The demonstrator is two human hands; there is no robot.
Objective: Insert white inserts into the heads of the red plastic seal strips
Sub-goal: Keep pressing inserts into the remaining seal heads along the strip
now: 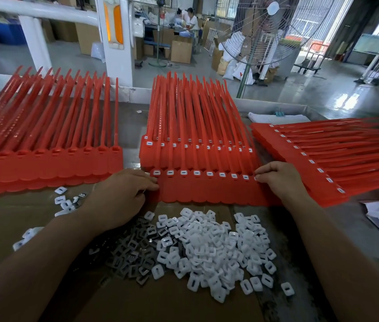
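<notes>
1. Row of red seal strips [207, 192] lies on the surface [351, 233], white inserts [209, 174] seated in its heads.
2. Left hand [123, 194] pinches its left end; right hand [276, 180] pinches its right end.
3. Loose inserts [218, 247] lie heaped on cardboard [9, 228] just in front.

Flat red seal strips [209, 189] (heads filled) above loose white inserts [209, 249]

Standing fan [273, 10], cardboard boxes [181, 52] behind
</notes>
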